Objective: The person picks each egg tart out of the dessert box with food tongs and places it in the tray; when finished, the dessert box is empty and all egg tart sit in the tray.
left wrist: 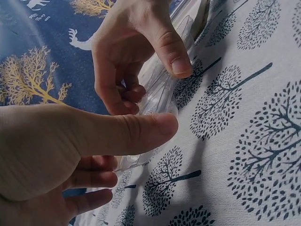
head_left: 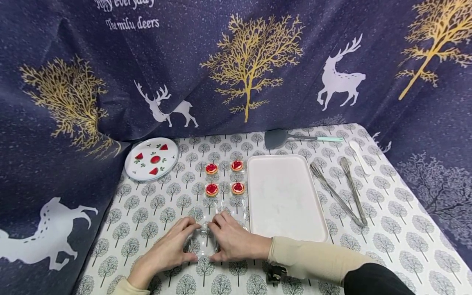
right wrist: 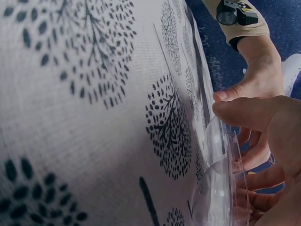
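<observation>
On the table in the head view, both hands are at the near part of a clear plastic pastry box (head_left: 204, 241). My left hand (head_left: 169, 246) grips its left side, thumb at the near edge and fingers farther up. From the right, my right hand (head_left: 236, 239) pinches the same plastic between thumb and fingers. The left wrist view shows the thin transparent plastic (left wrist: 157, 94) running between the two hands. In the right wrist view its rounded clear walls (right wrist: 218, 183) stand beside the right fingers. Beyond the hands, several red-topped tarts (head_left: 212, 189) sit in two columns amid clear plastic.
A white rectangular tray (head_left: 287, 196) lies right of the tarts. Farther right are metal tongs (head_left: 341, 200) and a white spoon (head_left: 360, 157). A grey spatula with a mint handle (head_left: 276, 138) lies behind the tray. A watermelon-patterned plate (head_left: 147, 149) stands at back left.
</observation>
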The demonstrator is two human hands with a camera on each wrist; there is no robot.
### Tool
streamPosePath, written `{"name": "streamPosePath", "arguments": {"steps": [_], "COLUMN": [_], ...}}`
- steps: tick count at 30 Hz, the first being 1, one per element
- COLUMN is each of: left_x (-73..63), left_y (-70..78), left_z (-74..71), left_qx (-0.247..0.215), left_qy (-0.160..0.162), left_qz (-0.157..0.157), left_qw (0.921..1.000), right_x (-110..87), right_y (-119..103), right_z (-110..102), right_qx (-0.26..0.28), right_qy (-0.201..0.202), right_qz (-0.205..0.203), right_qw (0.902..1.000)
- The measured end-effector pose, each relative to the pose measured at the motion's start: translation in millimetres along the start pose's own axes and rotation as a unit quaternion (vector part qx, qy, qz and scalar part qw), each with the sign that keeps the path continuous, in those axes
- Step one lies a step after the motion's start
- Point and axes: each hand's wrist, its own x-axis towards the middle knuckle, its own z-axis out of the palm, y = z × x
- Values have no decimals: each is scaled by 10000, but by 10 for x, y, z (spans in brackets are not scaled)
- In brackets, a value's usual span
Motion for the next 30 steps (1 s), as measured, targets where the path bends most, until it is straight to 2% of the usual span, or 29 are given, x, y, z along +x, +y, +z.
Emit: {"name": "streamPosePath", "arguments": {"steps": [9, 14, 18, 23, 26, 30], "left_x": [-12, -13, 23, 170, 300, 477], "left_y": [28, 16, 4, -3, -32, -53], "left_z": [11, -3, -67, -235, -330, -436], "left_qx": [240, 239, 59, -75, 28, 206], "left_qy": [46, 65, 8, 48, 250, 449], "left_qz": [70, 154, 169, 377, 602, 651], "left_qw": [9997, 9996, 9998, 9992, 9979, 9967], "right_x": [-11, -26, -50, -99, -155, -254], "right_y": [9, 35, 97, 252, 381, 561], "right_z": [7, -35, -154, -327, -411, -545], "right_qx": [-66, 323, 753, 1032, 1126, 1250], "right_qy": [-10, -55, 45, 556, 948, 1359], "right_qz": [-19, 84, 154, 74, -2, 59], "right_qw": [10000, 9994, 9970, 9931, 9891, 9828]}}
